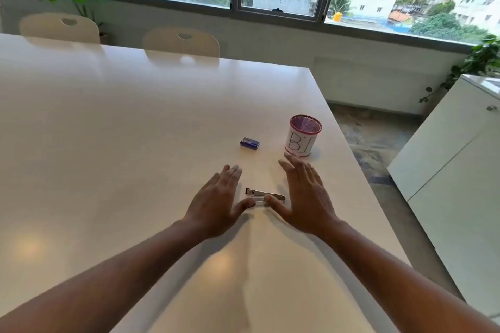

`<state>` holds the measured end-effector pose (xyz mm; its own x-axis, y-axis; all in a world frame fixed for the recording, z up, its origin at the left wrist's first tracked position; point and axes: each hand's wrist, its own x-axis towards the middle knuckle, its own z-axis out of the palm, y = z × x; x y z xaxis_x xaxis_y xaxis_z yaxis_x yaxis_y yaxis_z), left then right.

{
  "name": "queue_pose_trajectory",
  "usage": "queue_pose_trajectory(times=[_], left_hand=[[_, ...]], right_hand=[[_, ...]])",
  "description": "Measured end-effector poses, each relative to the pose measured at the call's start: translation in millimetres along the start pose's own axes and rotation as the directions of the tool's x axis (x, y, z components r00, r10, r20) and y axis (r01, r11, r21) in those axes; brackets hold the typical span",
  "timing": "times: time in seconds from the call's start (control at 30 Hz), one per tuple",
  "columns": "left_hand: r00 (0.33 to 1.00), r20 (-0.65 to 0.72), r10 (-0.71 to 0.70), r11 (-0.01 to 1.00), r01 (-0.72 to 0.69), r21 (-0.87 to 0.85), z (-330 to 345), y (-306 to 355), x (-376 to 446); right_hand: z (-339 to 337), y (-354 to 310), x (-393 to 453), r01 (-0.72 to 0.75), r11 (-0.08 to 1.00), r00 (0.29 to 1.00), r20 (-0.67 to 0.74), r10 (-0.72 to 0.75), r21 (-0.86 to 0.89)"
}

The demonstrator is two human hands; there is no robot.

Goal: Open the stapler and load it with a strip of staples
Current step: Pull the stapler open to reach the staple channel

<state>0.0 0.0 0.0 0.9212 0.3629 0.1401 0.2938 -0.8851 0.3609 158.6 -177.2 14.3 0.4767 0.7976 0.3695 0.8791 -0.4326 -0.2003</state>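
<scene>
Bright room, wide windows at twelve o'clock, two pale chairs (181, 44) tucked behind a long white table (113, 121). On the table near centre, a small metal stapler (264, 195) lying flat, its long axis running nine to three. Left hand (216, 197) at its nine o'clock, fingers straight and together, thumb tip close to the stapler's near edge — contact not clear. Right hand (305, 194) at three o'clock, likewise flat and spread, thumb tip against the stapler. At twelve o'clock from the stapler, apart from it, a blue staple box (249, 142); at one o'clock a pink mesh cup (303, 139) with a white label.
</scene>
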Motion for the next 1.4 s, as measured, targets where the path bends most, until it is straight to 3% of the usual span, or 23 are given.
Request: queue_pose_trajectory(times=[0.2,0.4,0.53,1.13,1.4], left_hand=[[0.999,-0.01,0.032,0.995,-0.033,-0.089,13,1,-7],[0.994,-0.109,-0.013,0.976,-0.011,-0.216,17,-1,-8],[0.99,-0.139,-0.014,0.974,-0.018,-0.224,20,-4,-8],[0.988,-0.145,-0.043,0.896,-0.026,-0.443,17,-4,-17],[0.985,-0.167,-0.034,0.91,-0.038,-0.413,16,-5,-15]], right_hand=[[21,-7,-16,-0.012,0.997,0.995,0.097,0.005,0.075],[31,-12,-18,-0.056,0.979,0.996,0.086,0.039,0.195],[37,-14,-19,-0.06,0.983,0.997,0.06,0.05,0.175],[39,-6,-21,-0.013,0.925,1.0,0.017,0.007,0.38],[36,-7,-19,-0.008,0.9,1.0,0.011,0.003,0.435]])
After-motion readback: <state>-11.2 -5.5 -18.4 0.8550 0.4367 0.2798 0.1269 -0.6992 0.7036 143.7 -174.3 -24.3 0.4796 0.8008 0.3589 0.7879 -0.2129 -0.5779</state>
